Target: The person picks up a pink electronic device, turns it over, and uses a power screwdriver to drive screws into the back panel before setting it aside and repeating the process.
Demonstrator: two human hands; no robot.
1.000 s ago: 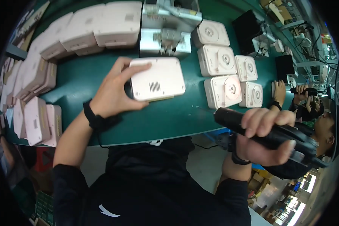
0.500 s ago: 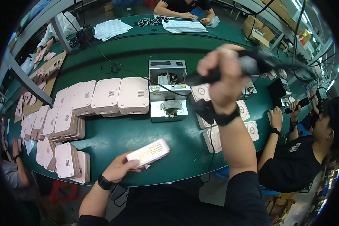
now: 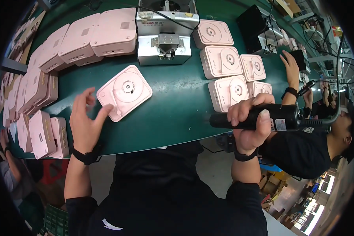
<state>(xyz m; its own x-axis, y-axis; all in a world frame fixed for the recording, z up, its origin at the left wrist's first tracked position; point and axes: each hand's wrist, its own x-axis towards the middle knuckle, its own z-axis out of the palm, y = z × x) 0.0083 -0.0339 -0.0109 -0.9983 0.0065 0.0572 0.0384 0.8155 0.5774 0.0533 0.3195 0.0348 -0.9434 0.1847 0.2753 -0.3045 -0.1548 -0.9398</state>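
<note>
A pink disc-player case (image 3: 124,93) lies flat on the green table in front of me, its round recess and hub facing up. Beside its left edge is my left hand (image 3: 83,114), fingers spread and thumb close to the case's near corner; I cannot tell whether the thumb touches it. My right hand (image 3: 251,122) grips a black corded electric screwdriver (image 3: 284,117), held sideways over the table's front edge with its front end pointing left. The screwdriver's tip is hard to make out.
Pink cases stand stacked at the left (image 3: 80,35) and near left (image 3: 42,133). A metal screw feeder (image 3: 164,47) stands at the back middle. More cases, recess up (image 3: 230,92), sit at the right. A co-worker's hand (image 3: 291,70) rests beyond them.
The case, earlier held tilted on edge in my left hand, now lies flat and released. My right hand has come down from its raised position with the screwdriver. The view has tilted downward.
</note>
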